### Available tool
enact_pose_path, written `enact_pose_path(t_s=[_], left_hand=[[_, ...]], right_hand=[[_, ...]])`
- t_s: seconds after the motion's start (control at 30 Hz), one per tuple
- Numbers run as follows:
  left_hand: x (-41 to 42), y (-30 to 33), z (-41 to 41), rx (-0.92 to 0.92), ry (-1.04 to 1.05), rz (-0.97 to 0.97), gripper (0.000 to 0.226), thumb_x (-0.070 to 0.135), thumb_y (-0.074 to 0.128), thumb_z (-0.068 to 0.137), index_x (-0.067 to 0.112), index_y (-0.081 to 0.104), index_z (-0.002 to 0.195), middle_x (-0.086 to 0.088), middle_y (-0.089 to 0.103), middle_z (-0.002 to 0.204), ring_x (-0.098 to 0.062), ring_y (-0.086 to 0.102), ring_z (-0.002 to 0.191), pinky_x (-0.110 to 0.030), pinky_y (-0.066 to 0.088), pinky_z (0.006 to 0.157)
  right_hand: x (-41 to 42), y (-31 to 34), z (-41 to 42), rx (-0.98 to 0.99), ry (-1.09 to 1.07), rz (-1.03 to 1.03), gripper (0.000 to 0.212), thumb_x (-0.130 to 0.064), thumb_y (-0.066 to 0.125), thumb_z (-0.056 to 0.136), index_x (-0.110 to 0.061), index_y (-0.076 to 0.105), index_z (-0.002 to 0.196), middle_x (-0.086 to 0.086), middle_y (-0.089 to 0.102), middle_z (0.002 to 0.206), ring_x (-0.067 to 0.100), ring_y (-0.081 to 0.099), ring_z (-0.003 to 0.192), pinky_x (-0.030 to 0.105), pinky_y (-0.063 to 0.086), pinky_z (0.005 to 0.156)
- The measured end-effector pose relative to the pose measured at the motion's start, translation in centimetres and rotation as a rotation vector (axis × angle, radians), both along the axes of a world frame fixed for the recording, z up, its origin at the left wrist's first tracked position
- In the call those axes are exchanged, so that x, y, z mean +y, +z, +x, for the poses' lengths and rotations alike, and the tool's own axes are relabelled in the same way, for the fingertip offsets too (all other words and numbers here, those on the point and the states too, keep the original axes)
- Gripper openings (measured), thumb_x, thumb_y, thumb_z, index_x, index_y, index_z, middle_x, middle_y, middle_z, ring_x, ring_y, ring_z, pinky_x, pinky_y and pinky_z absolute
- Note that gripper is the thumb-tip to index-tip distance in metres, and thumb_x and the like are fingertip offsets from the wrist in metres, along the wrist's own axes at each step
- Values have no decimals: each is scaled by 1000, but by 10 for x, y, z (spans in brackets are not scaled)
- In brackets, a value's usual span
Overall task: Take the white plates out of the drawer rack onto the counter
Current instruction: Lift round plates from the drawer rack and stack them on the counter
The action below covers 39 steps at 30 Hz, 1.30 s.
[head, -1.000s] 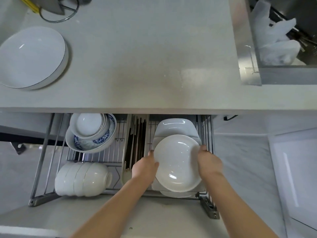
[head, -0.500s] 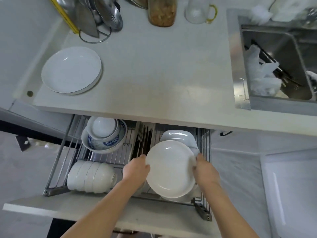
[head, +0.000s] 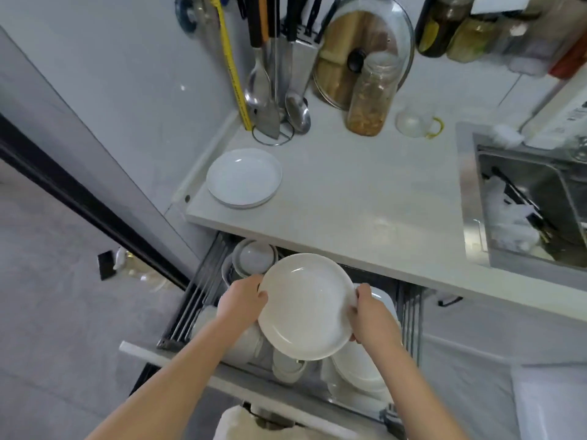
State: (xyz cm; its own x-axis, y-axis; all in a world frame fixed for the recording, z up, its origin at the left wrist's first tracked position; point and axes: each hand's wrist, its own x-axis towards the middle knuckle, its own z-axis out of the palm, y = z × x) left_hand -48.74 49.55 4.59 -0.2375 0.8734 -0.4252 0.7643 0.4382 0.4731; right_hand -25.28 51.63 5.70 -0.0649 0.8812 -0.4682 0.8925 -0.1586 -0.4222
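White plate (head: 306, 308) gripped by both hands (left (head: 243, 301), right (head: 371, 319)) above drawer rack (head: 190, 309)

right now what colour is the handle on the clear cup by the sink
Yellow; the cup handle shows in the head view.

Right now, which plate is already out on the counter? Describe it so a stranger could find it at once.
Start at the pale counter left of the sink. At its left end, before the utensil rack, lies a flat white plate. Unlike the plate in hand, nothing touches it.

Bright, soft, blurred, edges warped.
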Motion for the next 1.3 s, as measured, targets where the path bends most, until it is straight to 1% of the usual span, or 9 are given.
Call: enact_pose_path(t_s=[0.13, 0.33, 0.47, 0.63, 0.83, 0.93, 1.03, 1.17, 1.3], left_hand=[[8, 35, -36, -29, 75, 98, 21, 19, 47, 89, 21, 62, 104, -3, 68, 88, -24, 66, 75, -42, 60, 70], [41, 72, -84, -50, 146, 252, 26, 26, 54, 90, 22, 64, 113, 0, 68, 105, -17, 59, 85, -27, 49, 71], [72, 96, -109, -132, 199, 275, 23, 28, 55, 90, 19, 59, 111, -1, 66, 94, -25, 68, 80, -43, 60, 73], [113, 109, -133, -153, 259, 277, 25, 27, 53, 91, 18, 57, 114, -3, 66, 99, -23, 65, 82, -37, 56, 72], [160, 106, -159, -130, 236, 249, 35, 9, 43, 88, 15, 56, 120, -7, 64, 113, -19, 53, 85, -28, 43, 70], [176, 95, -163, -139, 264, 264, 33, 6, 46, 86, 9, 56, 117, -11, 64, 113, -23, 54, 89, -27, 40, 71], [189, 80, -164, -98, 292, 236, 24, 4, 46, 88, 2, 54, 111, -15, 62, 111, -29, 58, 95, -28, 40, 69], [203, 60, -167, -11, 276, 211, 20, 1, 45, 87, 3, 59, 100, -15, 66, 107, -30, 61, 96, -28, 41, 68], [213, 49, -170, 191, 181, 164, 20, 6, 45, 90, 7, 58, 106, -11, 65, 112, -28, 62, 103, -31, 47, 75]], right_hand=[[19, 29, -36, 23, 53, 84, 14, -10, 41, 89, -10, 41, 103, 12, 69, 81, 33, 68, 72, 48, 58, 68], [66, 67, -85, 61, 73, 181, 13, -11, 45, 89, -11, 42, 102, 8, 63, 76, 31, 63, 66, 43, 57, 61], [100, 89, -112, 81, 44, 199, 13, -12, 44, 88, -13, 43, 102, 11, 66, 80, 32, 67, 65, 46, 59, 60], [139, 103, -143, 90, -29, 191, 12, -15, 38, 87, -21, 39, 98, 4, 66, 62, 16, 60, 37, 37, 60, 54], [181, 103, -182, 125, -74, 124, 29, -13, 41, 82, -16, 45, 111, 3, 64, 74, 26, 72, 66, 41, 62, 65], [198, 95, -193, 89, -85, 128, 23, -8, 41, 81, -5, 52, 101, 13, 71, 83, 31, 72, 70, 40, 60, 71], [215, 87, -199, 101, -123, 123, 23, -3, 41, 78, 3, 58, 90, 19, 72, 85, 34, 72, 73, 40, 58, 72], [232, 71, -202, 158, -170, 112, 28, -1, 42, 77, 2, 59, 99, 21, 72, 86, 32, 67, 64, 41, 58, 73], [243, 55, -206, 166, -172, 102, 29, -1, 43, 78, 2, 60, 101, 17, 69, 76, 28, 61, 57, 37, 58, 71]])
